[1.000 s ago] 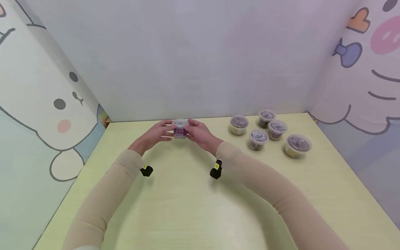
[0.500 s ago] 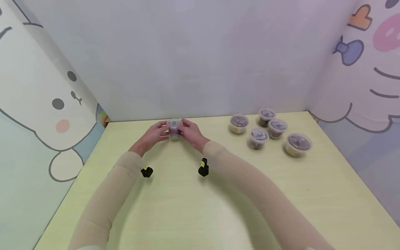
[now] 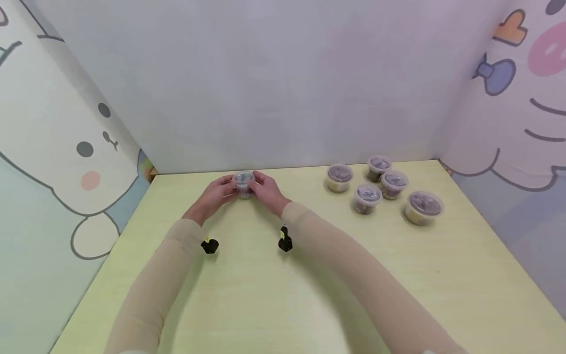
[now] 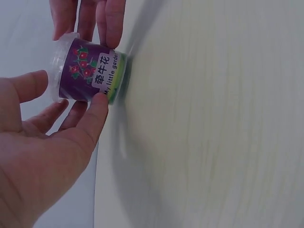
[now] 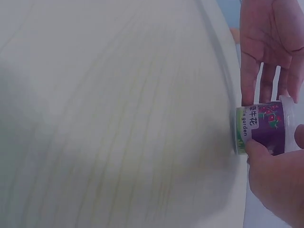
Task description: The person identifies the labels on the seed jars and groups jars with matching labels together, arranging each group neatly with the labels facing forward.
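Observation:
A small lidded plastic tub [image 3: 244, 184] stands upright near the table's back edge, left of the middle. Its purple label [image 4: 83, 69] reads "My little garden", with red flowers above a green band. My left hand [image 3: 214, 196] holds it from the left, one fingertip on the label and other fingers behind. From the right, my right hand [image 3: 268, 194] grips the same tub, its fingers at the side and lid. The right wrist view shows the tub [image 5: 266, 128] between both hands, its base close at the tabletop.
Several similar lidded tubs are grouped at the back right: a wide one [image 3: 423, 209], a pale one [image 3: 339, 178] and darker ones such as this tub [image 3: 367, 199]. The pale wooden table [image 3: 265, 295] ends at a white back wall [image 3: 274, 88]. Cartoon-printed sheets flank both sides.
Both hands have brought the tub slightly left, the right forearm swinging left with it. The label, purple to the head camera before, is now mostly covered by fingers. The other tubs stay put.

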Demonstrator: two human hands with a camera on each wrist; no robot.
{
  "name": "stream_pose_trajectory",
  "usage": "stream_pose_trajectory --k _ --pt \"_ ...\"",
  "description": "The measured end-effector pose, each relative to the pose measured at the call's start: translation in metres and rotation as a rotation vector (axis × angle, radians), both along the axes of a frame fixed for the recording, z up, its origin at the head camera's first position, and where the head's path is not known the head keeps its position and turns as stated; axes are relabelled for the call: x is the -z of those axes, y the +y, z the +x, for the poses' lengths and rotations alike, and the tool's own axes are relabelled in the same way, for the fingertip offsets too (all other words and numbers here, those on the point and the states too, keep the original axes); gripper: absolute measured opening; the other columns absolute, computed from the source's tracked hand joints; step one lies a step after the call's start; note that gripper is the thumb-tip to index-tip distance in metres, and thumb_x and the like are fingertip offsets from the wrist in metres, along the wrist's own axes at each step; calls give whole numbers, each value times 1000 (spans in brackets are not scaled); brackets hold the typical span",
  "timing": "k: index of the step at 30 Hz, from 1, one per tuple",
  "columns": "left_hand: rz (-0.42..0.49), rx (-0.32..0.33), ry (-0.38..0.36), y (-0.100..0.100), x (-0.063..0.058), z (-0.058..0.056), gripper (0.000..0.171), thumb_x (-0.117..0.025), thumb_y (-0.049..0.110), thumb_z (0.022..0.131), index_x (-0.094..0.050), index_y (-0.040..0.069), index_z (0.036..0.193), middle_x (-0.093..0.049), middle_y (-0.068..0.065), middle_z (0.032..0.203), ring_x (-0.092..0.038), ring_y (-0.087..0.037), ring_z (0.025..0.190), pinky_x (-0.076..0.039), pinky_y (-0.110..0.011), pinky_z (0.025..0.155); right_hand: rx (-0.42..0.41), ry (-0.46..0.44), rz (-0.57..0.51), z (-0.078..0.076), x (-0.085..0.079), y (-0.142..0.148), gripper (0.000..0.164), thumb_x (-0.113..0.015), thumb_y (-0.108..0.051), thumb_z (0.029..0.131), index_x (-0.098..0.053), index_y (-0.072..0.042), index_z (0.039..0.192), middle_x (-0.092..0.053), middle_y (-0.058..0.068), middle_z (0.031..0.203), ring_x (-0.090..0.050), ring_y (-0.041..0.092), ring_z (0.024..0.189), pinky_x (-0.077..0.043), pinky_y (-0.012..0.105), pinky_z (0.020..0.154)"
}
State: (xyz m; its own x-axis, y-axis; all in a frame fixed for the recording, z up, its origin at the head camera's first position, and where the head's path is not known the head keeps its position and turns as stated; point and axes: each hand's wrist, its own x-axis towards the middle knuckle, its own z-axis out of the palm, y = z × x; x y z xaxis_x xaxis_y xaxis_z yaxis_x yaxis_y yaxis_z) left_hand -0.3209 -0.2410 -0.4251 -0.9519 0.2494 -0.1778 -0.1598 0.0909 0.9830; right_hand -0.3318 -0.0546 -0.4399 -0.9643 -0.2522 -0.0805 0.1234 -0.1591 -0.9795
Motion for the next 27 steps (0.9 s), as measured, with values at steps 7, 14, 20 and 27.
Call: stream_pose_trajectory --k 7,14,20,27 --pt "29 -18 -21 5 8 -2 54 -44 18 110 -26 -4 157 -34 -23 155 -39 -35 141 -35 -41 116 3 26 76 2 3 5 54 -57 -10 105 -38 -1 154 -42 17 156 -44 22 139 -45 32 106" --pt "17 -26 -24 1 6 -2 57 -45 23 111 -24 -2 158 -33 -22 156 -39 -33 141 -36 -39 115 16 31 69 -1 3 2 52 -57 -10 105 -41 -3 154 -45 14 154 -47 20 137 -47 32 104" --pt "40 -8 -25 -7 7 -4 57 -45 21 110 -25 -2 158 -32 -22 157 -38 -33 142 -36 -39 115 34 -26 37 -5 4 -5 50 -57 -10 104 -45 -6 153 -50 13 150 -51 20 133 -49 34 103" --pt "19 25 -14 -10 7 -9 55 -43 17 111 -23 -3 158 -32 -26 156 -37 -36 142 -35 -41 115 52 -58 69 -2 -1 -8 49 -56 -10 105 -46 -9 153 -51 14 149 -56 23 124 -50 42 101"
